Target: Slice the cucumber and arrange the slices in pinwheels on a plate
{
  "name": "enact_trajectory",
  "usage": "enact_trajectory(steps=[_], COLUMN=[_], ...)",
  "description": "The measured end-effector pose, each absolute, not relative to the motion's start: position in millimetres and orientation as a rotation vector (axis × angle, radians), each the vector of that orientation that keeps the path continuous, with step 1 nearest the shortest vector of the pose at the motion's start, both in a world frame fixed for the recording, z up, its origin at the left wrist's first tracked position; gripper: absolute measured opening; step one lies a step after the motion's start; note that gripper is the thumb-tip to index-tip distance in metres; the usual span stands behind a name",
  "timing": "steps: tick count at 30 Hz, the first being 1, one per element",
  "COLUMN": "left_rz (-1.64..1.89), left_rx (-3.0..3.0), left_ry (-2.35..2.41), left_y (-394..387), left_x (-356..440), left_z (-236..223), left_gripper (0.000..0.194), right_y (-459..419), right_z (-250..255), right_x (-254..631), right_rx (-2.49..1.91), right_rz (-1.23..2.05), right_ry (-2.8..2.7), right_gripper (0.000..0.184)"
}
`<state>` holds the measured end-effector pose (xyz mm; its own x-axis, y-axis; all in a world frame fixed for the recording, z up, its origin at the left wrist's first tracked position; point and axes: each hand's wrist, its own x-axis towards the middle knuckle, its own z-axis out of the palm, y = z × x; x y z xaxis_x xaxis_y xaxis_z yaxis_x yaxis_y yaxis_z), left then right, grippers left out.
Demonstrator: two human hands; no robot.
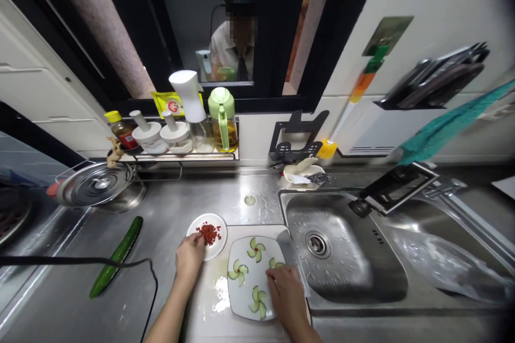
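My left hand (190,257) reaches over the rim of a small white plate (194,226), its fingers pinched at the edge of a heap of red goji berries (210,233). A larger white square plate (244,300) bears several cucumber slices fanned into pinwheel flowers: one at the top (256,250), one at the left (238,272), one at the bottom (258,303). Red dots show at the centre of the top and left flowers. Over the plate's right side is my right hand (286,292), fingers drawn together beside a partly hidden flower (276,263); what they hold is hidden.
Under the plates lies a white cutting board (213,313). A whole cucumber (116,257) and a black cable (151,273) are at the left, with a lidded pot (96,185) behind. To the right is a steel sink (341,246). Bottles and jars stand on a rack (185,156).
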<state>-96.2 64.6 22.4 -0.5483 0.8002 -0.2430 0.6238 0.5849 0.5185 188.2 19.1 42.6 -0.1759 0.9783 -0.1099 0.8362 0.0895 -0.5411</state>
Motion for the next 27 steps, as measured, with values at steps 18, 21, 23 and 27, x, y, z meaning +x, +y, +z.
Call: enact_trajectory(steps=[18, 21, 23, 27], left_rz=[0.531, 0.588, 0.605, 0.594], left_rx=[1.195, 1.239, 1.298, 1.374], left_ry=[2.342, 2.246, 2.126, 1.864], left_y=[49.2, 33.0, 21.0, -0.2], left_x=[-93.1, -77.7, -61.1, -22.2], left_z=[32.4, 37.3, 38.4, 35.4], left_gripper=[0.026, 0.026, 0.025, 0.024], right_y=[16.0, 13.2, 9.8, 0.2], right_z=[48.2, 48.2, 47.0, 43.4], right_x=[185.2, 186.3, 187.3, 189.1], right_rx=[-1.861, -1.865, -1.874, -1.852], right_rz=[0.728, 0.735, 0.742, 0.762], right_ry=[-2.087, -2.09, -2.099, -2.133], right_gripper=[0.022, 0.023, 0.023, 0.021])
